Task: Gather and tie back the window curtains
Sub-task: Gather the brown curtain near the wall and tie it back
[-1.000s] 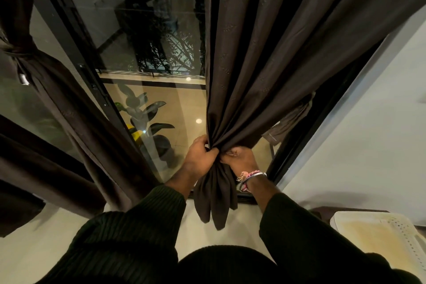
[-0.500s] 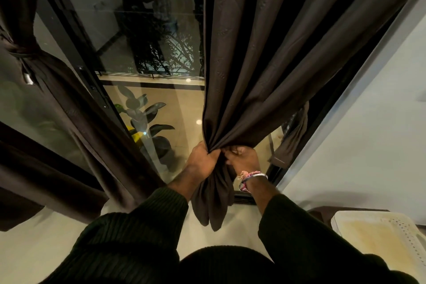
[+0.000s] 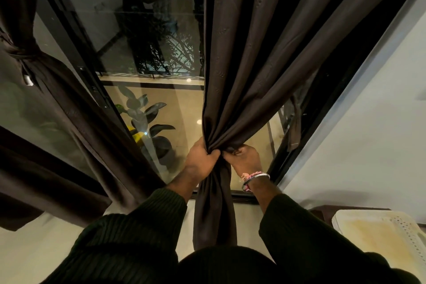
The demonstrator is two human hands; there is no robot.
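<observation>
Dark brown curtain, centre frame: I see it bunched tight mid-length, tail hanging below. Second curtain, left: tied back.

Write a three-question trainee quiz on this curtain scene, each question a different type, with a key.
1. True or false: the left curtain is already tied back.
2. Which hands grip the gathered right curtain? A) left hand only B) right hand only C) both
3. Fill in: bracelets sit on the ___ wrist.

Key: 1 true, a band cinches it. 2 C, both hold the bunch at one point, fabric hanging below. 3 right.
</observation>
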